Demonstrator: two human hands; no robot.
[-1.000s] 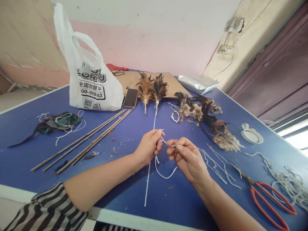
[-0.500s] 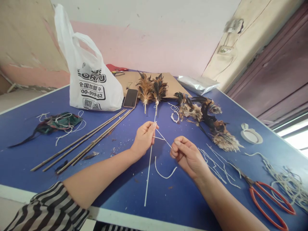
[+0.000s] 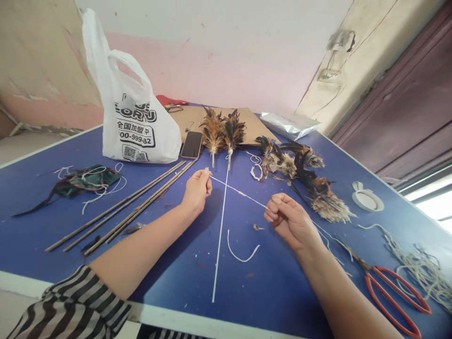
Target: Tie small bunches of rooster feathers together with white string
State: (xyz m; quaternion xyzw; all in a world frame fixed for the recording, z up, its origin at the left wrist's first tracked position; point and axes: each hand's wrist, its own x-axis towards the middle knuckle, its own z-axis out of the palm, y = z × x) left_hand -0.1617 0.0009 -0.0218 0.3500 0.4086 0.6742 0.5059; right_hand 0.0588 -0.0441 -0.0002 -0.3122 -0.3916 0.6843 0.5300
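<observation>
Pinching one white string between them, the two hands keep their fingertips narrow and closed upon it. The left hand holds one end with thumb and forefinger, on the left side of the white line which runs along the blue table. The right hand holds the other part of the string, on the right side of this line, with its fingers curled inward. Between the hands the string is straight, passes above the white line, and has a small thicker place, perhaps a knot, just to the right of the line. Below the string, a curved piece of cord lies near the line on its right, and a small feather tuft is farther right.

At the far end of the line are two tied feather bundles: the dark bundle is almost upon the line, and the brown bundle is just to its left. Also left of the line are the phone, the thin sticks and, farther back, the white plastic bag. Well to the right of the line lie loose feathers, the red-handled scissors and the tangled cord.
</observation>
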